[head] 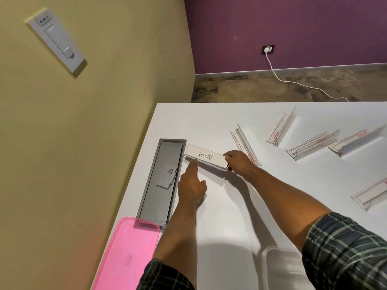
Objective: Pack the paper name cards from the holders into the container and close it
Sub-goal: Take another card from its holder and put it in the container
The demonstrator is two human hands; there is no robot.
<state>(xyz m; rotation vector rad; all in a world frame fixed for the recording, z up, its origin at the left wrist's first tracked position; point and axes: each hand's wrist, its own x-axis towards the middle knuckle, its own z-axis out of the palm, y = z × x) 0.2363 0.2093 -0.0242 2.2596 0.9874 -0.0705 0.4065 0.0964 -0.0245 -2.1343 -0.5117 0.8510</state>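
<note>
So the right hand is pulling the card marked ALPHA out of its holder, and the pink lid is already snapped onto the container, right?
Not quite. The head view shows the pink lid lying off to the near side of the table, not on a container. The right hand does grip the end of the ALPHA card at its holder, while the left hand touches the holder's other end.

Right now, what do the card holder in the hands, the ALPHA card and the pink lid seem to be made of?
Card holder: clear rigid plastic, probably acrylic; the table shows through it. ALPHA card: matte white paper or thin card, handwritten in ink. Pink lid: translucent glossy plastic; the grey tray's corner shows through it.
</note>
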